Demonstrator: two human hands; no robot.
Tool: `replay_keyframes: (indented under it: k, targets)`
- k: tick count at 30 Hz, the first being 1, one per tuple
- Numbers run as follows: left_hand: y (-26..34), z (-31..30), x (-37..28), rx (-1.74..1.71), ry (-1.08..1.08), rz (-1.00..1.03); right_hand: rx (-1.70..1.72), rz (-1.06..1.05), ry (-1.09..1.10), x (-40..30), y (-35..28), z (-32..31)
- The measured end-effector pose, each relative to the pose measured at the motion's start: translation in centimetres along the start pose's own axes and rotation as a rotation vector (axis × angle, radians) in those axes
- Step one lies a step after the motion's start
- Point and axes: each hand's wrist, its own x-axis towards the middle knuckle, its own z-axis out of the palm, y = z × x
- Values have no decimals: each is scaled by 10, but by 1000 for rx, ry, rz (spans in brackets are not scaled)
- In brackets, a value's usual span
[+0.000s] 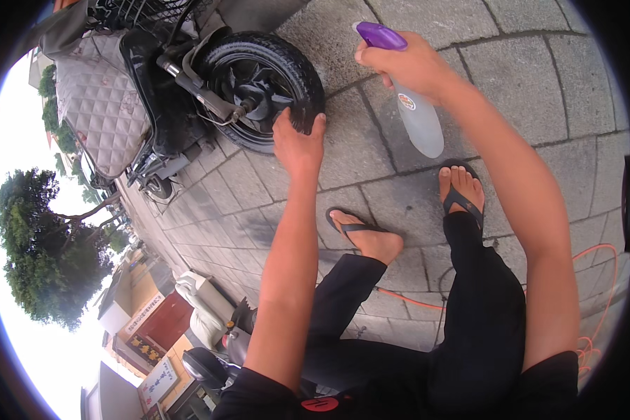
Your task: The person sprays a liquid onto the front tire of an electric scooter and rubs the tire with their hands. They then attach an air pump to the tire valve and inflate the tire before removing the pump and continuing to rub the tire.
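My left hand (299,140) rests on the black tyre (311,89) of a scooter's wheel, thumb and fingers spread around the near part of its tread. Dark wet-looking sheen and whitish marks show on the tyre and the spoked wheel rim (241,73). In my right hand (412,65) is a spray bottle (422,128) with a purple trigger head (380,37) and a translucent body bearing a round sticker. Its nozzle points away from me, toward the upper left. The bottle is held apart from the wheel, above the paving.
A quilted cover (105,105) drapes the scooter's front, near a wire basket (142,10). Stone paving (509,94) surrounds my sandalled feet (365,231). An orange hose (415,302) runs behind my legs. Another parked motorbike (239,336) stands at my left, below a covered vehicle (205,304).
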Motion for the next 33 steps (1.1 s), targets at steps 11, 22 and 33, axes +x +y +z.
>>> replay_keyframes:
  k: [11, 22, 33]
  targets:
    - [13, 18, 22, 191, -12, 90, -35, -244, 336, -50, -23, -29]
    - [18, 12, 25, 153, -52, 27, -406, -468, 574, -88, 1, -70]
    - [8, 12, 8, 62, 37, 14, -536, 131, 490, -160, 86, -61]
